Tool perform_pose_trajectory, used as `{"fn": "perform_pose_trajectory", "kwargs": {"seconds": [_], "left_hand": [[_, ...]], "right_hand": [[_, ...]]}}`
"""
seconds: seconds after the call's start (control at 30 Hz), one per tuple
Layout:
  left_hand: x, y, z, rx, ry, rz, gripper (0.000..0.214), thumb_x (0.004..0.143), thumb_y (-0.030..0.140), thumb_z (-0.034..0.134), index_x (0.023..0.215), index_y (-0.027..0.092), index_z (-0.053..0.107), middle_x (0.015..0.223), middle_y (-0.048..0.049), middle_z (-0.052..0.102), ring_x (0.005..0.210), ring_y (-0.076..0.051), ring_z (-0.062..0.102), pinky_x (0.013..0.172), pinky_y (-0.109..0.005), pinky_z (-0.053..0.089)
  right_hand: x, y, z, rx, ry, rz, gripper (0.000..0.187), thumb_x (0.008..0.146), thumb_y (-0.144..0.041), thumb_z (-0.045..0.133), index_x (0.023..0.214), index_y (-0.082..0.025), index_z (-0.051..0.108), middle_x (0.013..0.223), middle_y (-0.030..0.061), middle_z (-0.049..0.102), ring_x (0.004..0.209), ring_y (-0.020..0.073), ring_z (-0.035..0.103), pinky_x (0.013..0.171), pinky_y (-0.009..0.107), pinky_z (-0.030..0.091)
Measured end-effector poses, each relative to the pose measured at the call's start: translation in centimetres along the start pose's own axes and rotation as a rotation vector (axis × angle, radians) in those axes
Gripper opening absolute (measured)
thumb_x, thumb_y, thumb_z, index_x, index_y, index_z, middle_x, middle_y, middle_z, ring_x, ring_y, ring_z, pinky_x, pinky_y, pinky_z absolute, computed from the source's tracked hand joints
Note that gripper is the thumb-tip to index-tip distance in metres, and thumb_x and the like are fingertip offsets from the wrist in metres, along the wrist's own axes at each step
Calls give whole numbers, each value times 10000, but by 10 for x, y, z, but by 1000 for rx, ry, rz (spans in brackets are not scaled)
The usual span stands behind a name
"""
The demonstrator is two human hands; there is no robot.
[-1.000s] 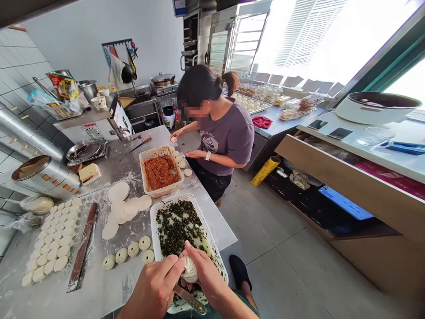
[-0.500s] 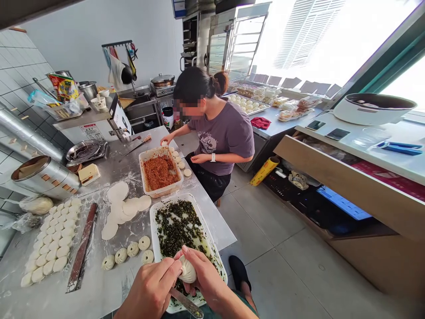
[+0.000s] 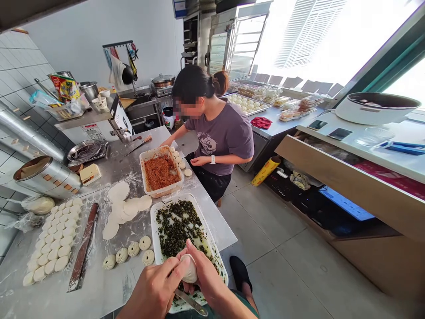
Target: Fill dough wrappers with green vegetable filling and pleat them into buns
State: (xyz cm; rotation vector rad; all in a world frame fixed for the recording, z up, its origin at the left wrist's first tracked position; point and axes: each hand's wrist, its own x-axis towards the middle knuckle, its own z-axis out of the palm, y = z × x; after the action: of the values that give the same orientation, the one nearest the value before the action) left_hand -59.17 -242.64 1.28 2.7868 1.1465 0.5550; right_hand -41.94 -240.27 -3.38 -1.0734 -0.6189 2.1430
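My right hand [image 3: 210, 277] is cupped around a pale, pleated stuffed bun [image 3: 190, 271] over the near end of a white tray [image 3: 222, 266] of chopped dark green filling [image 3: 177, 221]. My left hand [image 3: 154, 283] pinches the bun's folds from the left, and its fingers hide part of the bun. Below the hands a flat metal utensil [image 3: 191, 303] slants down to the right; whether my left hand grips it, I cannot tell. Several finished pleated buns [image 3: 121, 255] stand left of the tray. Rolled dough wrappers [image 3: 121, 210] lie overlapping on floured metal.
Rows of dough pieces [image 3: 55, 241] and a long brown bar [image 3: 83, 248] lie on the metal table's left. A co-worker [image 3: 219, 128] sits across the corner, beside a tub [image 3: 161, 192] of reddish filling. An open drawer-like box [image 3: 348, 186] juts out at right.
The bun has turned slightly between my hands, and my left fingers now cover more of its top. The co-worker's hand has lowered behind the reddish filling tub.
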Motion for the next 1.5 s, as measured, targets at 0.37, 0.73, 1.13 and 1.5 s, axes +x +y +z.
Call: {"fn": "perform_pose_trajectory", "kwargs": {"seconds": [0.37,0.73,1.13,1.5], "left_hand": [[-6,0,1,-51,7,-11,361,913,77,425,1241,152,558,931,-76,694,693,-142,666,602,-242,558],[-14,-2,5,-67,27,-92,352,929,105,440,1253,166,561,984,-81,711,769,-155,710,654,-254,589],[-21,1,-2,-169,68,-206,280,937,101,500,1178,212,588,925,-41,707,750,-128,695,679,-231,565],[-33,-3,18,-64,12,-198,275,919,98,473,1147,203,585,931,-53,698,702,-139,675,613,-244,544]], "right_hand": [[2,2,-3,-15,-78,-3,582,887,-730,499,882,-171,663,578,0,594,417,110,497,379,212,324],[5,2,-3,2,-100,12,598,879,-740,512,897,-162,664,571,-12,581,402,94,497,354,186,293],[12,4,-1,39,-31,39,709,863,-789,461,844,-124,706,585,23,607,434,114,529,343,195,357],[27,29,-2,-77,37,47,643,850,-801,474,775,-177,609,477,-12,556,359,118,491,321,198,295]]}}
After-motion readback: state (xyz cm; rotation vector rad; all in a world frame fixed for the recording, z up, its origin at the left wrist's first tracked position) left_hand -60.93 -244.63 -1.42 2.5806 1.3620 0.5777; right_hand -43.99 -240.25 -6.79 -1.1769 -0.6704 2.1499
